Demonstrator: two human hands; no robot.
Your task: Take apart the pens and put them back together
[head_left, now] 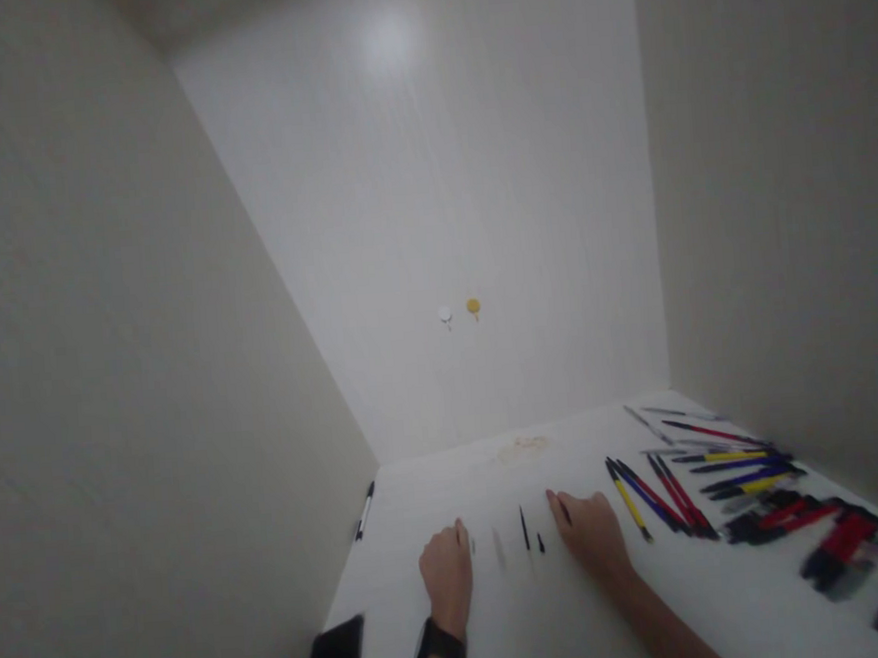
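Observation:
My left hand (445, 561), with a black watch on its wrist, rests on the white table with its fingers curled closed; anything inside is hidden. Just right of it lies a tiny greyish piece (473, 543). A pale, see-through pen barrel (498, 547) comes after that. Farther right are a thin black pen part (524, 529) and a short black pointed piece (541, 543). Beside these, my right hand (593, 534) is closed, thumb and fingers pressed together. Something small and dark shows at its fingers, too blurred to name.
Yellow, blue and red pens (661, 499) lie right of my right hand. More pens and dark and red pieces (783, 517) spread along the right wall. A black flat object (334, 657) and a black-and-white pen (365, 512) lie left. Walls enclose the table (435, 485).

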